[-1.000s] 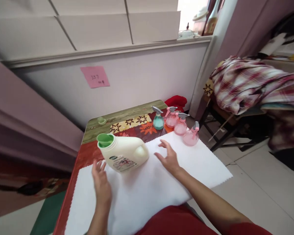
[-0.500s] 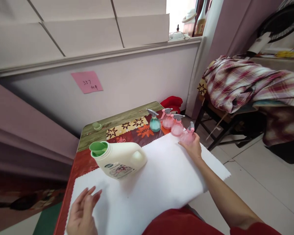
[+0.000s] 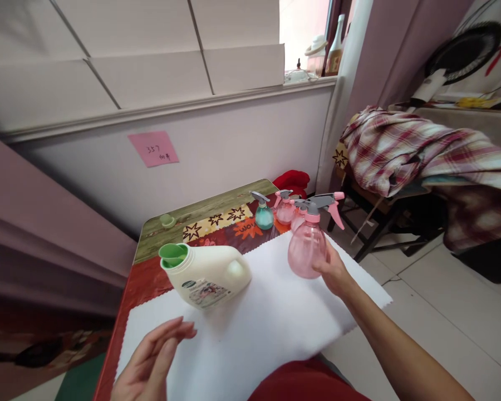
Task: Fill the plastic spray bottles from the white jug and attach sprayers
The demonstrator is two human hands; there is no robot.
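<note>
A pink spray bottle (image 3: 307, 248) with a grey and pink trigger head is gripped in my right hand (image 3: 336, 272), raised over the right part of a white cloth (image 3: 271, 317). Behind it stand a teal spray bottle (image 3: 264, 216) and two pink ones, of which the nearer is partly hidden. My left hand (image 3: 154, 362) hovers above the cloth's left side, fingers apart and holding nothing. Between my hands a cream detergent jug (image 3: 211, 275) rests on the cloth. Its green cap (image 3: 173, 254) lies off on the table, and its neck points left.
A patterned table cover (image 3: 150, 278) shows beyond the cloth, and a small green cap-like item (image 3: 167, 221) sits at its back left. To the right, plaid fabric (image 3: 401, 147) is draped over a chair. A pink note (image 3: 153, 148) is on the wall.
My right hand has lifted the pink spray bottle from the row and brought it nearer, its trigger now facing right. My left hand has shifted slightly right.
</note>
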